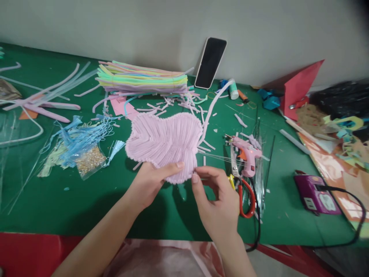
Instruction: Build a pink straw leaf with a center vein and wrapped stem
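Observation:
A wavy-edged lilac piece made of rows of pipe cleaners (161, 140) is held up over the green table. My left hand (148, 184) grips its lower edge, thumb on top and the other fingers hidden beneath. At the lower right edge, my right hand (217, 198) pinches the rim between thumb and forefinger. From the right side of the piece a long pale pipe cleaner (215, 102) curves upward. Thin clear wires (219, 157) extend rightward from the same side. To the right of my right hand lie red-and-yellow-handled scissors (246, 200) and a pink glue gun (249, 156).
Behind the piece lies a bundle of coloured pipe cleaners (141, 79), with cut scraps around it. A phone (211, 63) leans on the wall. Blue tassels (82, 134) and a bag of gold beads (90, 161) are at left. A purple corded box (317, 194) sits right.

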